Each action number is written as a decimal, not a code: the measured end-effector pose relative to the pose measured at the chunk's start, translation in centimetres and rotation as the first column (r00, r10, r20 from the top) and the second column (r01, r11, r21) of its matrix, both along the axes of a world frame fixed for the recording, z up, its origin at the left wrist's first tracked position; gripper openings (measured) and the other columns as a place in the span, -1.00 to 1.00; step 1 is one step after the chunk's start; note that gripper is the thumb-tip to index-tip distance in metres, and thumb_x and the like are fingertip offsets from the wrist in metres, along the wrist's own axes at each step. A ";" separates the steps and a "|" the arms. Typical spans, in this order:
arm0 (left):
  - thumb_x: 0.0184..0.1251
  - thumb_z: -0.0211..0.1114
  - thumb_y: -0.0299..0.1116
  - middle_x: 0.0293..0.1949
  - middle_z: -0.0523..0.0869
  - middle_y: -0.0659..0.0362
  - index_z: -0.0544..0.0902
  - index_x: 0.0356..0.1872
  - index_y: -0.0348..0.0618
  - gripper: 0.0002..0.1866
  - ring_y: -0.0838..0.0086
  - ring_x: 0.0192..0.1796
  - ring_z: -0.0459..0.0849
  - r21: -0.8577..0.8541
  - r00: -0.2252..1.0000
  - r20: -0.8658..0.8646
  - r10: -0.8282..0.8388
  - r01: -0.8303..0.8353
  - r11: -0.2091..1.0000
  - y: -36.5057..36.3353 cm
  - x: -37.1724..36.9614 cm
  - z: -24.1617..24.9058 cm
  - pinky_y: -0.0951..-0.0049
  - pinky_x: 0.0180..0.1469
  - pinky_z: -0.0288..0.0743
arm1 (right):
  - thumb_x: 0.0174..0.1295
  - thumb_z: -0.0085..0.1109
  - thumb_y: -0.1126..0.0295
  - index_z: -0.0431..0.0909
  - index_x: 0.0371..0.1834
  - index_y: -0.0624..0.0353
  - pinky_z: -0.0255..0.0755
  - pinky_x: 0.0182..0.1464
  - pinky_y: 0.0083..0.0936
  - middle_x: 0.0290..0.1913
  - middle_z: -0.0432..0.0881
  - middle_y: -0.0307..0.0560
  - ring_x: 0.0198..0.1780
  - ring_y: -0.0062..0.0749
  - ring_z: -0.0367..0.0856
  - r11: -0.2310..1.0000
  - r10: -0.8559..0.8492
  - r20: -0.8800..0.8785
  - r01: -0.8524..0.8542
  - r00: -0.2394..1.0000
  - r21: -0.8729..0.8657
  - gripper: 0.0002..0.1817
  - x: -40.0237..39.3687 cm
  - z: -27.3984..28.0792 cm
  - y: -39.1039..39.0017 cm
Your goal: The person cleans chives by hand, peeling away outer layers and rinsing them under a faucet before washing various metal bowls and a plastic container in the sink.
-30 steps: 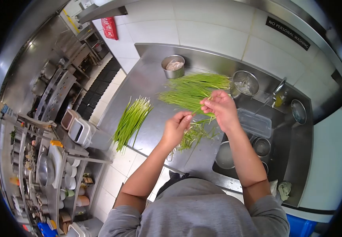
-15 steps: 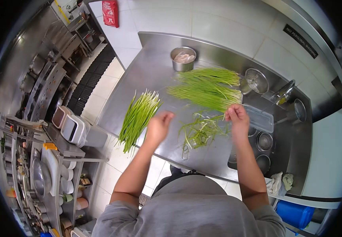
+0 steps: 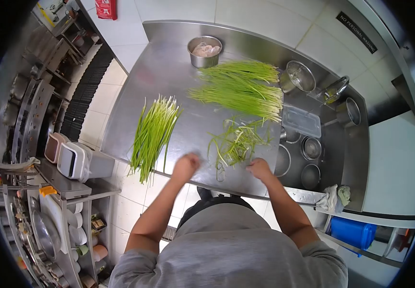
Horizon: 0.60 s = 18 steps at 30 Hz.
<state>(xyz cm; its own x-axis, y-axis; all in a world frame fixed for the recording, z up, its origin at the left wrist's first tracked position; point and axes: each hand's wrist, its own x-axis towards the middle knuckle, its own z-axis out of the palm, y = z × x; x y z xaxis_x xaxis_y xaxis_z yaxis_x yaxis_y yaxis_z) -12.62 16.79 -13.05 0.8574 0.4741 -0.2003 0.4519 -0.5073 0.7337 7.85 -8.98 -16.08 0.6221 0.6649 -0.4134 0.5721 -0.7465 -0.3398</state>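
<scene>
My left hand is closed and slightly blurred over the front of the steel counter, between a bundle of spring onions and a loose heap of green trimmings. Whatever its fingers hold is hidden. My right hand is pinched shut at the near right edge of the trimmings; I cannot make out anything in it. Behind the heap lies a larger spread of spring onions, pale ends to the right. The bundle at left hangs partly over the counter's front edge.
A steel pot with a plastic bag stands at the back. To the right are a sink with several metal bowls, a clear plastic container and a tap. Cloths lie at the sink's front edge; a bin stands left.
Both hands have come down toward my body. The right hand has left the pale ends of the large spread and is now beside the trimmings. The camera view has shifted.
</scene>
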 end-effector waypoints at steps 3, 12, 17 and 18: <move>-0.02 0.32 -0.40 -0.38 0.62 -0.04 0.57 -0.32 -0.22 -0.78 0.11 -0.27 0.62 -0.009 0.991 0.031 -0.133 0.133 0.991 -5.3 1.0 -1.1 0.23 -0.19 0.48 | 0.00 0.21 0.41 0.65 -0.36 0.20 0.45 -0.28 -0.41 -0.42 0.65 0.02 -0.32 -0.23 0.62 0.819 -0.326 -0.528 0.514 0.784 0.256 -0.85 -2.7 0.9 3.2; 0.02 0.24 -0.44 -0.44 0.62 -0.03 0.57 -0.45 -0.22 -0.91 0.07 -0.34 0.61 0.129 0.993 0.105 -0.056 0.042 0.991 -6.8 5.4 0.3 0.19 -0.27 0.48 | 0.00 0.12 0.50 0.61 -0.33 0.14 0.46 -0.17 -0.32 -0.37 0.61 0.11 -0.27 -0.02 0.59 0.856 -0.350 0.325 0.159 0.878 0.492 -0.84 12.2 5.2 3.3; 0.05 0.27 -0.42 -0.38 0.64 -0.02 0.60 -0.38 -0.19 -0.89 0.12 -0.35 0.62 0.024 0.998 0.033 0.059 -0.060 0.998 -7.2 5.9 3.6 0.24 -0.28 0.49 | -0.01 0.13 0.46 0.58 -0.24 0.12 0.41 -0.06 -0.19 -0.27 0.56 0.16 -0.18 0.04 0.53 0.963 -0.182 0.595 0.020 0.783 0.269 -0.78 18.4 0.9 2.7; 0.04 0.28 -0.44 -0.38 0.64 -0.01 0.61 -0.37 -0.20 -0.88 0.16 -0.37 0.63 0.033 0.996 0.041 0.074 -0.076 0.997 -7.5 6.2 3.9 0.27 -0.28 0.50 | -0.01 0.14 0.45 0.58 -0.23 0.12 0.42 -0.07 -0.18 -0.28 0.56 0.15 -0.18 0.04 0.54 0.962 -0.162 0.605 -0.012 0.779 0.273 -0.78 18.9 0.5 2.7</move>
<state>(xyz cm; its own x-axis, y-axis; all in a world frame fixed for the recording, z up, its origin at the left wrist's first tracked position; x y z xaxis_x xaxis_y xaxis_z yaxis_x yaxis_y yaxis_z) -6.37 9.30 -9.17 0.8262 0.5434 -0.1489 0.4602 -0.4982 0.7349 26.77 -6.27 -15.58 0.7355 0.6301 0.2489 0.6680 -0.7357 -0.1114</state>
